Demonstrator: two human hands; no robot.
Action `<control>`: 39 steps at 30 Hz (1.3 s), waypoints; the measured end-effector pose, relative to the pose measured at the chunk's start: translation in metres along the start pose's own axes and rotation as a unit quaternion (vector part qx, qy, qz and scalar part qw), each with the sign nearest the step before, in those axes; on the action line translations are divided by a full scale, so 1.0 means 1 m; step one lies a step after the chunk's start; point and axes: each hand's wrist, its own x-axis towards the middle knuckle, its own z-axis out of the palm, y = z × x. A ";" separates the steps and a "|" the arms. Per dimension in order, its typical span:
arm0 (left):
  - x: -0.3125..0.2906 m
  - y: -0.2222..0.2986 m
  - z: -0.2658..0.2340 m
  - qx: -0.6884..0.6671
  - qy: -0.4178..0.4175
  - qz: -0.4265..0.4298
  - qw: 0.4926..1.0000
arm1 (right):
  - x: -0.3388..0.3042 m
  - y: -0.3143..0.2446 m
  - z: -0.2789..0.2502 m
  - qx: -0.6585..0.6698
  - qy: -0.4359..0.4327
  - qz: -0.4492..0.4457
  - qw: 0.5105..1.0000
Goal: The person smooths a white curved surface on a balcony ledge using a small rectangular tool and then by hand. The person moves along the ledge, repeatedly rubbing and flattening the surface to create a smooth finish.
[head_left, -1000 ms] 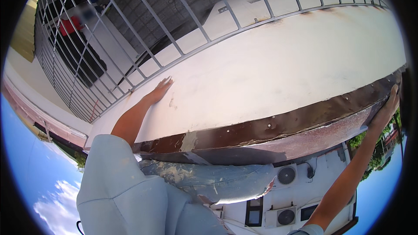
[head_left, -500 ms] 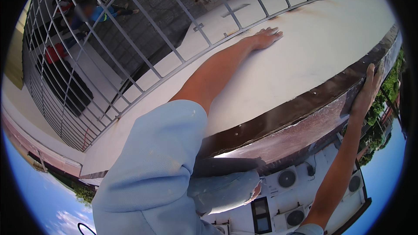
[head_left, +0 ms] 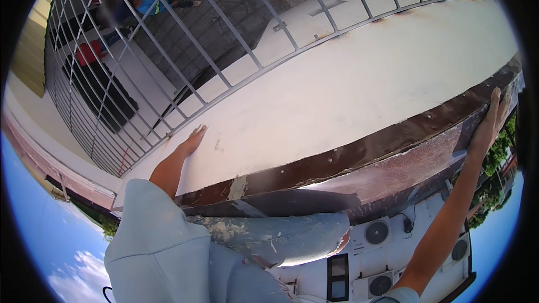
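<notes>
My left hand (head_left: 194, 138) lies flat on the pale ledge (head_left: 337, 101), close to the grey metal railing (head_left: 245, 81), with its fingers stretched out and nothing in them. Pale dust shows on the fingertips. At the far right, my right hand (head_left: 492, 120) rests with extended fingers against the ledge's outer side, beside the dark brown edging strip (head_left: 387, 134); it carries no object. Below that strip runs a worn reddish face (head_left: 404, 174). My bent leg in pale, stained jeans (head_left: 281, 235) is against the ledge's outer side.
Beyond the railing, people on a lower level include one in a blue top (head_left: 149, 4) and one in red (head_left: 90, 53). Below the ledge's outer side, a white wall bears air-conditioner units (head_left: 377, 232) and a dark-framed window (head_left: 338, 278). Green trees (head_left: 497, 157) stand at right.
My left hand has come back along the ledge, leftward and nearer to me, staying flat. My right hand keeps to the outer edge. The whole view has shifted slightly.
</notes>
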 end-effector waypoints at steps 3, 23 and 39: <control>0.037 0.001 0.005 0.002 0.014 -0.016 1.000 | 0.001 0.006 0.000 -0.003 -0.004 0.005 1.000; 0.069 0.290 0.059 0.023 -0.001 0.245 0.969 | -0.007 -0.006 -0.001 0.072 -0.044 0.054 0.995; -0.226 0.568 0.157 0.066 -0.136 0.746 0.649 | -0.003 -0.010 -0.002 -0.034 -0.015 0.024 0.999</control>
